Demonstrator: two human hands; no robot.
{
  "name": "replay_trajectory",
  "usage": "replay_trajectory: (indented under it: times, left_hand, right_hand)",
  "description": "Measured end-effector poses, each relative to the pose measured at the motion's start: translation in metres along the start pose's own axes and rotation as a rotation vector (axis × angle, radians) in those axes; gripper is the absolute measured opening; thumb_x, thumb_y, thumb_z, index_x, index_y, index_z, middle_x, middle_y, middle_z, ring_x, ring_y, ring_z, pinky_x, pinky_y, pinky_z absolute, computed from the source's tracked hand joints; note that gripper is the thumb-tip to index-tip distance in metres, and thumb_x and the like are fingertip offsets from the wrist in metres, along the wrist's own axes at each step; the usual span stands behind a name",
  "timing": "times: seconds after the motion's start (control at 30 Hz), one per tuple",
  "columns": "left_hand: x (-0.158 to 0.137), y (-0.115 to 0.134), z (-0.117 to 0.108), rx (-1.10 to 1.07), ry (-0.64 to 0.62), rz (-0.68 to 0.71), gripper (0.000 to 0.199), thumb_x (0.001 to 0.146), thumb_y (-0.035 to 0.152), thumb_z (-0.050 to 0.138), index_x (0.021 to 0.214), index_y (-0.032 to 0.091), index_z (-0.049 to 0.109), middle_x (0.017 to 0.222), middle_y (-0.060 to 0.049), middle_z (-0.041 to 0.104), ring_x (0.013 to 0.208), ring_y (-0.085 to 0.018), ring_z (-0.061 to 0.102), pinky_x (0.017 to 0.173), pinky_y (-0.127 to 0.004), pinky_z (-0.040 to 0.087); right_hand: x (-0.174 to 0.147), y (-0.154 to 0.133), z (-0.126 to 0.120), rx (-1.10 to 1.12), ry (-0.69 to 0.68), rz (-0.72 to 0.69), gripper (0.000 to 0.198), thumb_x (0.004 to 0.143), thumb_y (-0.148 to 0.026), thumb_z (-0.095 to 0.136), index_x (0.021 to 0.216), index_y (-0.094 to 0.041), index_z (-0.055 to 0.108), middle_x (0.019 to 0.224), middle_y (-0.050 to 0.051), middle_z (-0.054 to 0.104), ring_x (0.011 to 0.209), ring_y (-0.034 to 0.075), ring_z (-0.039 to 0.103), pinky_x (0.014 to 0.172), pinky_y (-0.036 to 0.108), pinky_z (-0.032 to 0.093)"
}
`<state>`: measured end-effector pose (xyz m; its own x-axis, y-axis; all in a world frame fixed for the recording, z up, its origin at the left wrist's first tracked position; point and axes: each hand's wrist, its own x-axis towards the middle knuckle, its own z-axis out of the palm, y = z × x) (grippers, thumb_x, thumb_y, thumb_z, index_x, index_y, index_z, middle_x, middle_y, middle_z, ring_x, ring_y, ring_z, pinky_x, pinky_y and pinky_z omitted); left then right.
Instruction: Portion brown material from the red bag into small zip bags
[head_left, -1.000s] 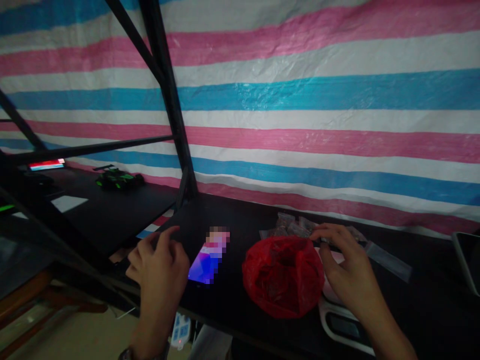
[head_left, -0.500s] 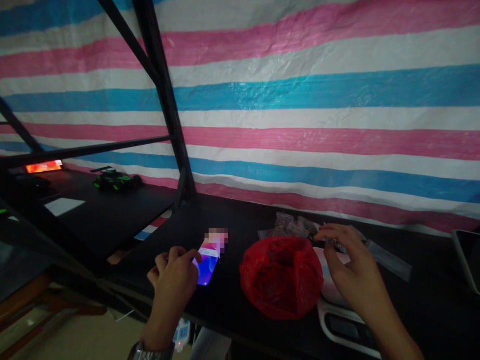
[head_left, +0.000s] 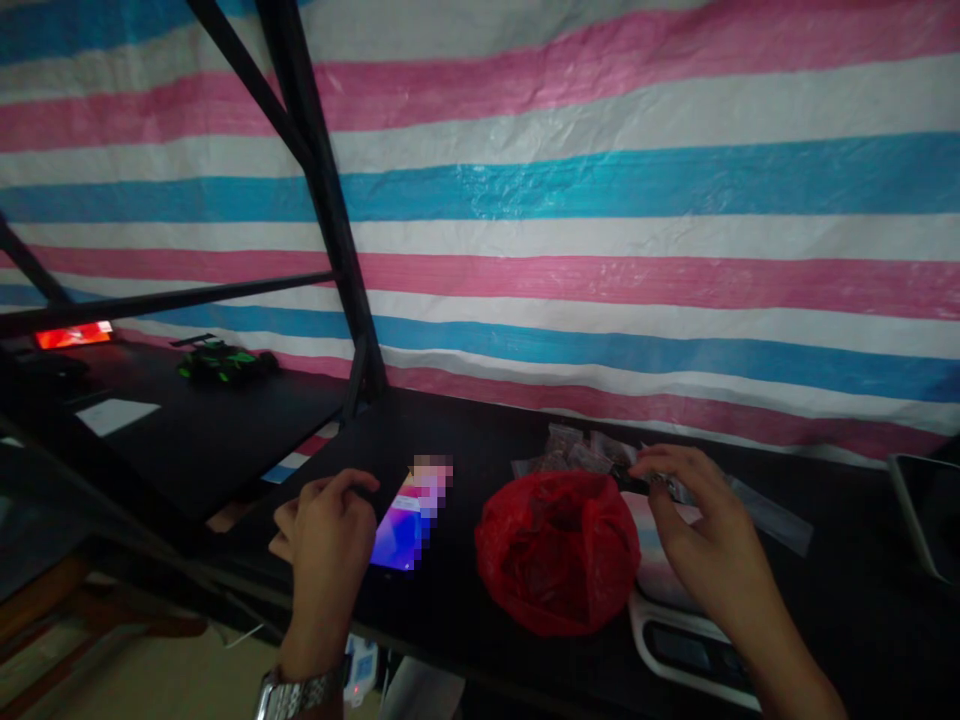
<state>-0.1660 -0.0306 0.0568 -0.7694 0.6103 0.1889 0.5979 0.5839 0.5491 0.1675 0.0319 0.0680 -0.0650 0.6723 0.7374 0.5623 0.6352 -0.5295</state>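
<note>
A red plastic bag (head_left: 557, 552) is seen standing open-mouthed on the black table (head_left: 465, 430), its rim crumpled inward; dark contents are glimpsed inside, but what they are cannot be made out in the dim light. Behind it, a cluster of small clear plastic packets (head_left: 577, 453) is laid on the table, each seemingly filled with something dark. The bag is set against a white digital scale (head_left: 679, 640), whose platform is largely covered by the bag and by the right hand (head_left: 701, 535).

The right hand is held just behind the bag, fingers curled, with the thumb and forefinger pinched on a thin dark item at the edge of the packets; the item itself is too small and dark to be identified. The left hand (head_left: 328, 530) is rested at the near left of a lit smartphone (head_left: 405, 525), fingers bent and loosely together, the forefinger hooked over the phone's left edge. Part of the phone's screen is pixelated.

At the right margin a tablet-like device (head_left: 926, 510) is cut off by the frame. A green toy car (head_left: 223, 360) is seen on the far bench to the left.
</note>
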Motion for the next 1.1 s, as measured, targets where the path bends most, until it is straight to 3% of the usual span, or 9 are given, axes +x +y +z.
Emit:
replay_trajectory:
  times: [0.17,0.33,0.5,0.67,0.8,0.87,0.97,1.03,1.1]
  left_hand:
    - [-0.007,-0.023,0.014,0.069,-0.053,0.116,0.039,0.088,0.015,0.047,0.079,0.027,0.082,0.117,-0.015,0.072,0.116,-0.045,0.055,0.093,-0.065,0.045]
    - [-0.001,-0.034,0.040,0.096,-0.087,0.165,0.038,0.087,0.014,0.051,0.081,0.032,0.084,0.116,-0.013,0.071,0.114,-0.043,0.055,0.094,-0.065,0.046]
    - [0.006,-0.018,0.054,0.064,-0.029,0.205,0.038,0.090,0.015,0.052,0.091,0.033,0.086,0.128,-0.014,0.067,0.122,-0.044,0.054,0.097,-0.067,0.047]
    - [0.011,0.003,0.044,-0.003,0.079,0.175,0.046,0.096,0.020,0.047,0.127,0.035,0.077,0.150,-0.013,0.056,0.130,-0.047,0.050,0.098,-0.070,0.048]
    - [0.000,0.020,0.022,-0.192,0.161,0.130,0.038,0.095,0.021,0.048,0.119,0.027,0.077,0.136,-0.017,0.064,0.129,-0.047,0.053,0.100,-0.074,0.046]
    - [-0.019,0.033,0.015,-0.379,0.157,0.314,0.030,0.099,0.025,0.047,0.109,0.025,0.075,0.122,-0.014,0.069,0.120,-0.039,0.061,0.104,-0.066,0.049]
    - [-0.064,0.057,0.016,-0.645,-0.023,0.689,0.024,0.103,0.026,0.050,0.119,0.027,0.069,0.119,-0.007,0.070,0.112,-0.024,0.067,0.102,-0.045,0.056]
    - [-0.091,0.069,0.024,-0.574,-0.148,0.877,0.028,0.101,0.020,0.056,0.124,0.030,0.068,0.131,-0.007,0.065,0.124,-0.023,0.062,0.107,-0.043,0.054]
    - [-0.107,0.074,0.035,-0.447,-0.147,0.919,0.041,0.095,0.011,0.058,0.128,0.032,0.068,0.143,-0.008,0.059,0.137,-0.029,0.052,0.114,-0.053,0.049]
  right_hand:
    - [-0.001,0.002,-0.004,-0.006,0.009,0.043,0.021,0.092,-0.022,0.054,0.091,-0.029,0.074,0.111,0.005,0.070,0.109,0.025,0.068,0.096,0.042,0.050]
    - [-0.002,0.005,-0.005,-0.006,0.005,0.041,0.021,0.092,-0.021,0.054,0.091,-0.029,0.074,0.111,0.005,0.070,0.111,0.026,0.067,0.097,0.043,0.048]
    - [-0.003,0.005,-0.004,0.006,-0.003,0.033,0.023,0.093,-0.020,0.053,0.091,-0.030,0.074,0.109,0.005,0.069,0.110,0.025,0.067,0.098,0.043,0.047]
    - [-0.003,0.008,-0.007,0.007,-0.004,0.024,0.021,0.095,-0.021,0.054,0.091,-0.030,0.073,0.109,0.004,0.070,0.110,0.024,0.067,0.098,0.042,0.048]
    - [-0.003,0.010,-0.007,0.004,0.002,0.033,0.020,0.095,-0.023,0.054,0.091,-0.029,0.073,0.109,0.004,0.071,0.110,0.025,0.067,0.098,0.043,0.048]
    - [-0.002,0.008,-0.004,0.020,-0.014,0.039,0.019,0.096,-0.025,0.055,0.090,-0.029,0.073,0.107,0.004,0.071,0.108,0.025,0.068,0.098,0.043,0.049]
    - [-0.002,0.001,0.003,0.067,-0.094,0.035,0.017,0.097,-0.025,0.057,0.092,-0.029,0.073,0.104,0.004,0.073,0.106,0.025,0.069,0.098,0.043,0.050]
    - [-0.005,-0.005,0.011,0.093,-0.169,0.037,0.016,0.098,-0.026,0.057,0.095,-0.029,0.073,0.108,0.004,0.074,0.109,0.025,0.068,0.100,0.044,0.052]
    - [-0.010,-0.009,0.020,0.070,-0.238,0.048,0.015,0.098,-0.029,0.061,0.104,-0.030,0.074,0.119,0.006,0.072,0.117,0.027,0.066,0.105,0.048,0.051]
